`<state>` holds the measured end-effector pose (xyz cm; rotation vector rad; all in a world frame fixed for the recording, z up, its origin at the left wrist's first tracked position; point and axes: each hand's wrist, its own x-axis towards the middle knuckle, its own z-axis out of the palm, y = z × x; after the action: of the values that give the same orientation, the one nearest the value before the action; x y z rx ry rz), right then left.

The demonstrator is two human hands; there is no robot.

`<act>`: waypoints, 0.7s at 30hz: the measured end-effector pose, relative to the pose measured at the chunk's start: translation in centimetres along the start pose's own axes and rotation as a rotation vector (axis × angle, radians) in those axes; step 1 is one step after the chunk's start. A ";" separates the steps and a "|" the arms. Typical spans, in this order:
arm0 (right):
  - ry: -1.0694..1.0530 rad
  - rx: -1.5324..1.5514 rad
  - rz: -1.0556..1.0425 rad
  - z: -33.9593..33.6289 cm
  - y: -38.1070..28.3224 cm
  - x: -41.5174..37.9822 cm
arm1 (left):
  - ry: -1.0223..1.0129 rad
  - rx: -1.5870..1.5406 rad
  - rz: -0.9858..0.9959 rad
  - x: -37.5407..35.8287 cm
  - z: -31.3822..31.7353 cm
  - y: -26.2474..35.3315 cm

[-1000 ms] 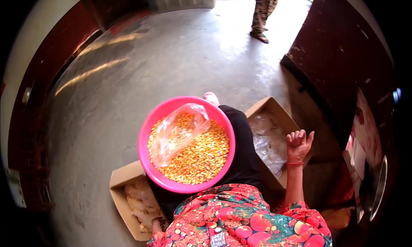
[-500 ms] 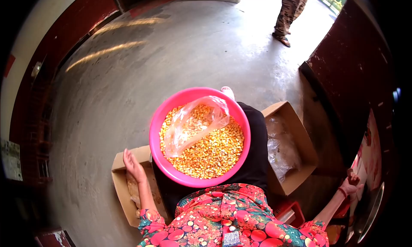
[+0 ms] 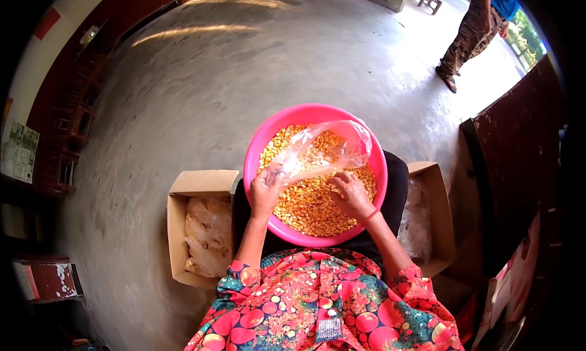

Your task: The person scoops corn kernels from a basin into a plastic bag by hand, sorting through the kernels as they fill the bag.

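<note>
Head view, looking down on the seated person's lap. A pink basin (image 3: 259, 152) rested on the lap, roughly centre frame, filled with yellow corn kernels (image 3: 305, 204). A clear plastic bag (image 3: 323, 149) lay across the kernels in the far half of the basin, its mouth toward the near-left rim.

Left hand (image 3: 265, 192): at the near-left rim of the basin, grip closed on the bag's edge, fingers pinching the plastic. Right hand (image 3: 351, 195): inside the basin on its near-right side, palm down on the kernels, fingers curled and touching the lower edge of the bag. Whether this grip actually held plastic or kernels could not be told; the fingers looked partly closed. A red band (image 3: 369, 217) sat on the right wrist.

Both sleeves belonged to a red patterned garment (image 3: 323, 302) filling the bottom of the frame.

Surroundings: an open cardboard box (image 3: 198, 183) stood on the concrete floor (image 3: 183, 94) just left of the lap, holding pale filled bags (image 3: 207, 235). A second cardboard box (image 3: 442, 223) stood just right of the lap with clear plastic (image 3: 418, 220) inside. Another person (image 3: 473, 27) stood well apart at upper right, near a bright doorway. A dark red door panel (image 3: 516, 155) stood at the right.
</note>
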<state>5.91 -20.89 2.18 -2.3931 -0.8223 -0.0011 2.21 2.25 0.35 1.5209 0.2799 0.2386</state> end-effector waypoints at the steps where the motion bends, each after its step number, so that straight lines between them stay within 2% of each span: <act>1: -0.054 -0.057 -0.028 0.8 -0.2 0.1 | 0.002 -0.028 0.027 -0.1 0.1 0.5; 2: -0.017 -0.125 -0.064 1.3 -0.5 -0.2 | 0.010 -0.029 0.027 -0.2 0.1 1.0; 4: -0.103 -0.054 -0.057 1.6 -1.0 -0.6 | 0.000 -0.292 -0.108 -0.1 0.7 2.6; 6: -0.146 -0.039 -0.076 2.0 -1.2 -1.0 | -0.016 -0.296 -0.088 -0.1 1.1 2.5; 8: -0.185 -0.025 -0.096 2.1 -1.1 -1.0 | -0.120 -0.294 -0.052 -0.1 1.6 2.4; 10: -0.249 -0.006 -0.041 2.4 -1.0 -0.8 | -0.146 -0.275 -0.053 -0.6 1.5 3.4; 12: -0.211 0.025 -0.049 2.6 -0.9 -0.5 | -0.039 -0.347 0.062 -1.3 0.6 4.8; 13: -0.170 0.056 -0.053 2.8 -0.9 -0.5 | 0.060 -0.228 0.118 -1.4 -1.4 3.9; 14: -0.122 0.098 -0.033 3.1 -0.7 -0.4 | 0.180 -0.282 0.081 -1.8 -3.0 3.1; 17: -0.044 0.292 0.058 3.7 -0.4 -0.1 | 0.446 -0.188 0.030 -3.5 -8.5 2.3; 21: -0.004 0.529 0.252 3.0 -0.9 0.4 | 0.729 -0.044 -0.226 -6.5 -14.8 -2.2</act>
<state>5.19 -18.52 0.29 -1.9723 -0.4433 0.2862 -8.82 14.07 -2.07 1.2969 1.0093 0.6114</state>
